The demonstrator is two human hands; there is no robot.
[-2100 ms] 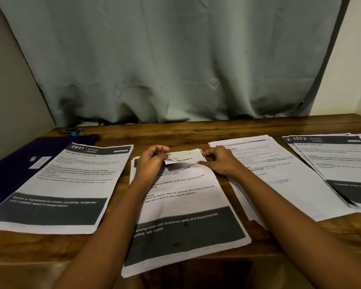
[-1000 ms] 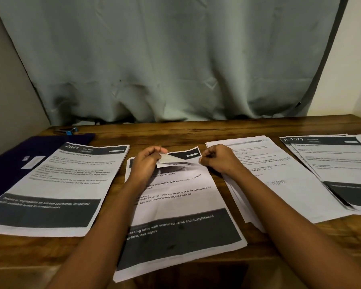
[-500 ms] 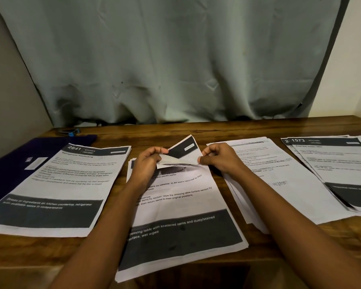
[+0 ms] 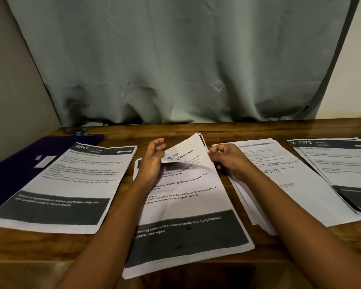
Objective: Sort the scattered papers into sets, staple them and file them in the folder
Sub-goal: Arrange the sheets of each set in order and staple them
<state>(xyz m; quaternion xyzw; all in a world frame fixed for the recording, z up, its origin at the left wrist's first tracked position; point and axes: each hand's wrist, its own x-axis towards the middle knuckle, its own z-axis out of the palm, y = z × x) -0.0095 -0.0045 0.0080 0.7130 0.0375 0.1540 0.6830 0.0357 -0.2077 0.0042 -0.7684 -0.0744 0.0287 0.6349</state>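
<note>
- Four paper stacks sit side by side on the table. The middle stack is nearest, directly in front of the person. Its long axis runs near-to-far, skewed a bit, and its near edge seems to hang over the table front.
- Both forearms run along that stack, one per side, so its far end lies between the hands.
- Top sheets are curled up off the far end, printed underside facing the person. The rest of the stack lies flat.
- Right hand: grip clenched, pinching the top sheets' right edge.
- Left hand: at their left edge, paper against the thumb side, fingers loosely spread above. Can't tell if it actually pinches.
- Neighbours: 2641 stack to the left, plain-text stack just right, 1573 stack at far right.
- Folder: dark, closed, partly under the 2641 stack.
- Stapler: far-left corner, beyond the folder, well apart from both hands but nearer the left.
- Judgement: this is probably a page check before stapling. The left hand would reach for the stapler while the right pins the far corner.
- Curtain hangs behind the table.
</note>
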